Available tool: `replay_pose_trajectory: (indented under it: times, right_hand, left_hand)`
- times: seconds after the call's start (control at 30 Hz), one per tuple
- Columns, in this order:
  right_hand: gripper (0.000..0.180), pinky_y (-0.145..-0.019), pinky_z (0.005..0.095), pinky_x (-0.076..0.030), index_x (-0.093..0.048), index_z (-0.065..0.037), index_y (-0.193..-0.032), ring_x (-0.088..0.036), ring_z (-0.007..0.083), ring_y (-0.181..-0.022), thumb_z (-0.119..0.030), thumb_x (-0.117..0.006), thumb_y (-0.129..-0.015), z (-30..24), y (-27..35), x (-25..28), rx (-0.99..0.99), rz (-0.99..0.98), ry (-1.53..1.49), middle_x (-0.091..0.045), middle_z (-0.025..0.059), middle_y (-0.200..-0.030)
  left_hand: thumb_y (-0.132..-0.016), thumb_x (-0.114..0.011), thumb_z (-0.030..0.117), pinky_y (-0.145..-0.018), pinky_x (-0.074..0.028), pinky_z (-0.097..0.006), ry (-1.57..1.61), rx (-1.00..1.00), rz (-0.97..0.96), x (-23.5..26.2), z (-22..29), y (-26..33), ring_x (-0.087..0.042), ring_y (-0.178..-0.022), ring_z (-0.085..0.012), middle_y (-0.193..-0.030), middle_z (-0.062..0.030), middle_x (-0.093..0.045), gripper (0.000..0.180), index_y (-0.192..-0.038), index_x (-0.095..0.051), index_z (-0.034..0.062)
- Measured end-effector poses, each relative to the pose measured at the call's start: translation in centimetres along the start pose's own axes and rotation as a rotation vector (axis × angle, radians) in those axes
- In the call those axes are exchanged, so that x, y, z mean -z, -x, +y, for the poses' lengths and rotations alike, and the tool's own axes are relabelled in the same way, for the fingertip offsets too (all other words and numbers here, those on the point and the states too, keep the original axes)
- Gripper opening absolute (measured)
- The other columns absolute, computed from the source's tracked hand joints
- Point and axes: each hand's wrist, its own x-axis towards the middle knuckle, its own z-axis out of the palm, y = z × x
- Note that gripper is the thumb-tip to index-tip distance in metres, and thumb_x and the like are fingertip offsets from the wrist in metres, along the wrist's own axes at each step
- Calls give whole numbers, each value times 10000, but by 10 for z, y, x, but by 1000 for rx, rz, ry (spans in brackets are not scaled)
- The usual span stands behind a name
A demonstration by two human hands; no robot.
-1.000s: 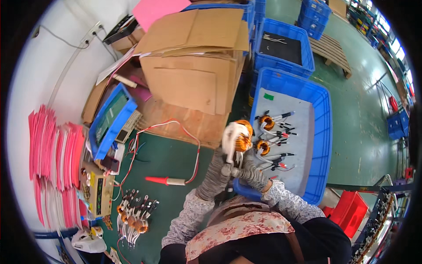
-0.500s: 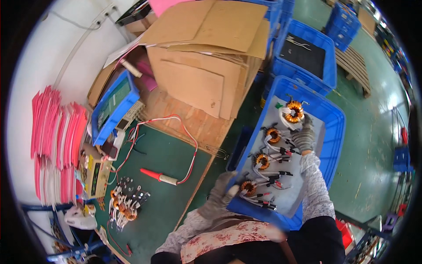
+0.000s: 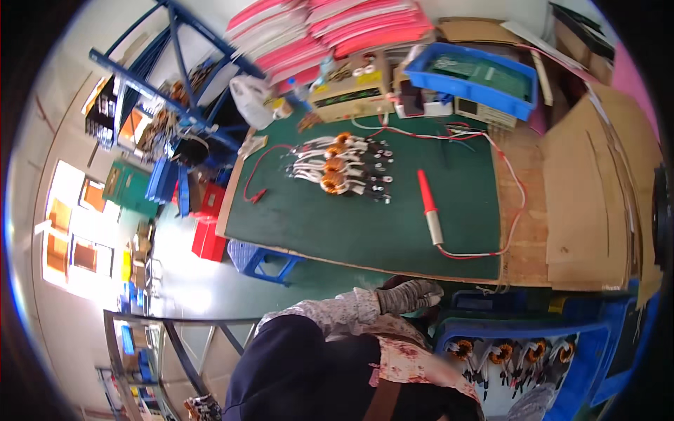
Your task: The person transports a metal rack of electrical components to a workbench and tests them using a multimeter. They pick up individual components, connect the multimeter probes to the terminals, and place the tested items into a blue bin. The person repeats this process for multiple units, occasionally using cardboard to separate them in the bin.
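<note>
My left hand (image 3: 411,296), in a grey knit glove, is just off the table's front edge. Its fingers point right, loosely stretched, and nothing shows in them. Of my right arm, only a grey piece of sleeve or glove (image 3: 533,403) appears over the blue bin (image 3: 523,328) at lower right; the fingers are hidden. Inside that bin lie several copper-wound ring coils (image 3: 500,353) with white and black leads. On the green table mat (image 3: 316,223), more copper ring coils (image 3: 333,165) lie in a row, their white-sleeved leads spreading to both sides.
A red probe with a white handle (image 3: 429,207) lies on the mat, its cable looping right. At the back stand a yellowish instrument (image 3: 349,98), a blue tray (image 3: 470,83) and pink-and-white stacks (image 3: 309,35). Cardboard (image 3: 586,203) stands right; a blue stool (image 3: 263,261) is below the table's front edge.
My view has swung left from the bin to the table. My right hand, earlier at a coil in the bin, is mostly out of sight. My left hand is now away from the bin's rim.
</note>
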Motion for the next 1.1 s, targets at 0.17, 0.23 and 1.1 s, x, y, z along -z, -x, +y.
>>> replay_pose_trajectory:
  times: [0.17, 0.23, 1.1]
  right_hand:
    - [561, -911, 347, -407, -511, -5, -1158, -525, 278, -1018, -126, -698, -642, -30, 32, 16, -24, 122, -64, -571, 162, -1086]
    - [547, -910, 344, -407, -512, -3, -1157, -528, 268, -1012, -122, -692, -654, -55, 52, 23, -21, 190, -145, -574, 156, -1081]
    - [233, -825, 286, -457, -577, -24, -1035, -554, 185, -939, -173, -572, -856, -627, 473, -95, 128, -1291, -1049, -598, 107, -1018]
  left_hand:
    - [-888, -530, 283, -829, -432, -322, 254, 166, 162, 39, -28, 32, -549, -932, -186, -977, -91, -597, 352, -1108, -541, 8]
    - [-887, -523, 336, -798, -435, -297, 236, 181, 322, 74, -47, 46, -553, -890, -155, -952, -80, -595, 367, -1091, -558, 34]
    - [-783, -432, 637, -938, -372, -526, 1829, 313, 475, 386, -298, 62, -461, -1118, -341, -1186, -184, -500, 714, -1169, -471, 37]
